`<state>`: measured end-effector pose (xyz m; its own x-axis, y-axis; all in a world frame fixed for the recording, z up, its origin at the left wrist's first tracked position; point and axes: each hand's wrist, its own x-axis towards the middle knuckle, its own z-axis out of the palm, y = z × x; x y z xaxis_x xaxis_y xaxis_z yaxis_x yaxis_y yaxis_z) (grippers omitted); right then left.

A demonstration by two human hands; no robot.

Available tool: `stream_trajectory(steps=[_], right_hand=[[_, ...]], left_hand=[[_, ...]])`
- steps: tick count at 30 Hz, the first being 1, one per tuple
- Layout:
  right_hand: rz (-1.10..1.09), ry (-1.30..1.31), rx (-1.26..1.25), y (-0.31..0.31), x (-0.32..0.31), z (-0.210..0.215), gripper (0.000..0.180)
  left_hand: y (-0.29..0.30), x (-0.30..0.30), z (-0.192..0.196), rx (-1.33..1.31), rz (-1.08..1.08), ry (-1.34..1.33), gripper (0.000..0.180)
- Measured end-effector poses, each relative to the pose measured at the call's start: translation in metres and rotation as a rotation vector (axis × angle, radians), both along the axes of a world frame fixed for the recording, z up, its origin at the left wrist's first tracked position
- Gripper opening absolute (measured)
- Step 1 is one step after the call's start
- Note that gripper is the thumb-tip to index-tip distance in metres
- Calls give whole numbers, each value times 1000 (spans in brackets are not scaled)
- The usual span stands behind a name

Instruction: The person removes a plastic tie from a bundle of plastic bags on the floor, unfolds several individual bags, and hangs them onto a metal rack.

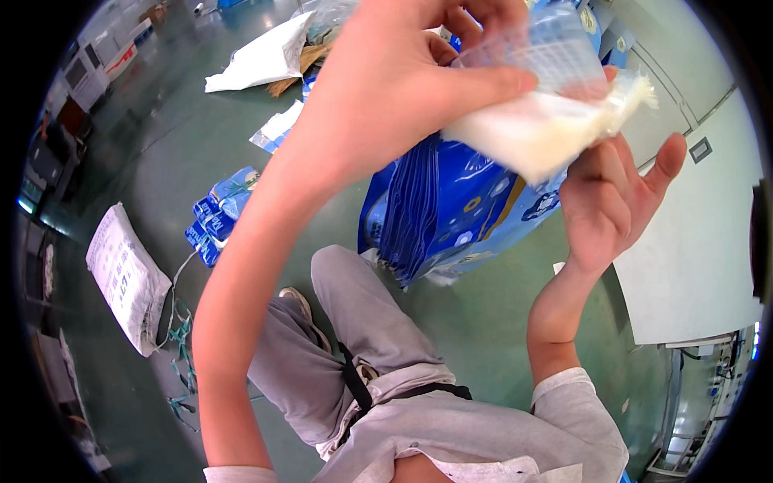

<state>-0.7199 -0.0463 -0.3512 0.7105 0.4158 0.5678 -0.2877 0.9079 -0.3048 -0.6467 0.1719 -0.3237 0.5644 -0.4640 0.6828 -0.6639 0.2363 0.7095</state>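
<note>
My left hand (403, 80) is raised close to the camera and pinches the top of a clear plastic bag (555, 105) that holds white powder or grains. My right hand (612, 193) supports the same bag from below, palm up with fingers spread under it. Behind the bag stands a stack of glossy blue packages (443, 209) on the green floor, just past my bent knee in grey trousers (354, 314).
A white woven sack (125, 278) lies on the floor at left, with small blue packs (221, 213) beyond it. Another white sack (258, 60) and cardboard lie further back. A white wall panel (700, 258) stands at right.
</note>
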Motion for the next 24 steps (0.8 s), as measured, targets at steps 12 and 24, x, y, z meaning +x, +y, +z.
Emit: stream_trajectory(steps=[12,24], right_hand=[[11,100,4,14,114,2,43],[-133,-56,-13,-31,158,53,34]], left_hand=[[58,33,-56,244,407,-69,43],[150,-51,-201,1183,586,327,34]])
